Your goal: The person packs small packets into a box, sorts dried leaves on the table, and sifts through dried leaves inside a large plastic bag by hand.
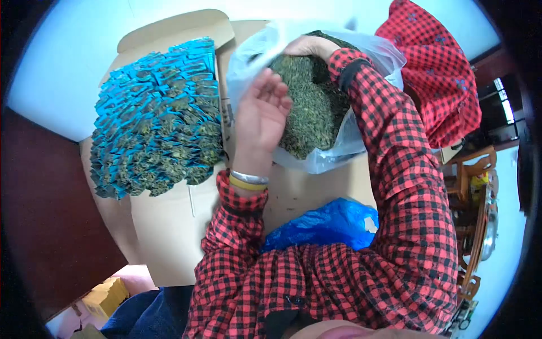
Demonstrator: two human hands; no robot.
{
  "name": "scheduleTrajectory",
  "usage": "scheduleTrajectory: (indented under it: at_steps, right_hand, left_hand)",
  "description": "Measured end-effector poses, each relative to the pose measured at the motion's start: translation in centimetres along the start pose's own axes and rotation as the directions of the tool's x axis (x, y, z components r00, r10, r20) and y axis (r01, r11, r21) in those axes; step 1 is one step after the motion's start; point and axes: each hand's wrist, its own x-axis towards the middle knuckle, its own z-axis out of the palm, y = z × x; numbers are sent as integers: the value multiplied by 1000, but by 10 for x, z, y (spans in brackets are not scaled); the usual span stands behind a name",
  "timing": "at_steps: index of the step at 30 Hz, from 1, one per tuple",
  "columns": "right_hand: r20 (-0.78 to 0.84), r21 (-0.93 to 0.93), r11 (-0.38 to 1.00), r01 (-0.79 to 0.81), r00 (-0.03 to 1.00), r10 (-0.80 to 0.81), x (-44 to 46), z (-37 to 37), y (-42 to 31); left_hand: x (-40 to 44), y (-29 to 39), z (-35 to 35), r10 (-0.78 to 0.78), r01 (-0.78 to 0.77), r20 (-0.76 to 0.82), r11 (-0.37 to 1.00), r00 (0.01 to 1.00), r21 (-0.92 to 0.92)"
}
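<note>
My left hand [262, 113] is raised palm up at the left edge of a clear plastic bag [322, 161]. Its fingers are loosely bent and apart, with nothing visible in them. The bag stands wide open, full of dried green crushed leaves [307, 113]. My right hand [313, 46] reaches over the far side of the bag, against the leaves and near the bag's rim; its fingertips are hidden. To the left, many small blue packets [158, 113] stand in tight rows, their open tops showing the same kind of dried leaves.
Cardboard [164, 237] lies under the packets, with a raised flap [175, 31] behind them. A crumpled blue plastic bag [322, 226] lies close to my body. Red-and-black checked cloth [432, 73] is at the far right. Wooden chairs [471, 175] stand beyond, and a yellow box [106, 296] sits lower left.
</note>
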Motion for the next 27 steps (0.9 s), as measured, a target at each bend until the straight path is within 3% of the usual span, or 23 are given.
scheduleTrajectory:
  at_steps: [1, 3, 5, 7, 8, 10, 11, 13, 17, 21, 23, 27]
  right_hand:
    - [46, 93, 992, -89, 995, 85, -36, -2, -37]
    - [91, -1, 1000, 15, 996, -15, -67, 17, -37]
    - [-82, -468, 866, 177, 967, -242, -119, 34, -37]
    - [-105, -493, 834, 248, 935, -340, -159, 34, -30]
    - [-100, -499, 832, 245, 937, -335, -171, 25, -26]
    - [23, -282, 960, -3, 1000, 10, -193, -3, -35]
    - [23, -283, 959, -13, 1000, 20, -195, -6, -24]
    - [-427, -410, 903, -131, 902, -64, -187, -15, -1]
    - [-262, -279, 948, -153, 962, 79, -149, -12, 21]
    - [-119, -240, 967, -89, 991, 61, -102, -2, -40]
    - [-266, -189, 946, 262, 914, -307, -87, 11, -54]
    - [-324, -330, 867, 374, 818, -476, -77, 43, -65]
  left_hand:
    - [-2, 3, 4, 40, -40, -23, 999, 999, 13]
    - [-5, 8, 12, 128, -125, -58, 991, 990, 53]
    - [-8, 9, 19, 157, -152, -77, 986, 985, 68]
    - [-9, 9, 24, 228, -217, -127, 971, 965, 99]
    - [-8, 9, 25, 225, -215, -124, 972, 966, 91]
    - [-3, 9, 26, 211, -207, -76, 976, 974, 65]
    - [-1, 9, 27, 202, -199, -52, 979, 978, 53]
    - [2, 7, 28, 180, -178, -40, 983, 983, 43]
    - [6, 11, 27, 163, -162, -29, 987, 986, 23]
    - [8, 15, 24, 179, -179, -20, 984, 984, 8]
    - [8, 17, 24, 202, -201, -30, 979, 979, 19]
    - [9, 20, 19, 222, -222, -10, 975, 975, -12]
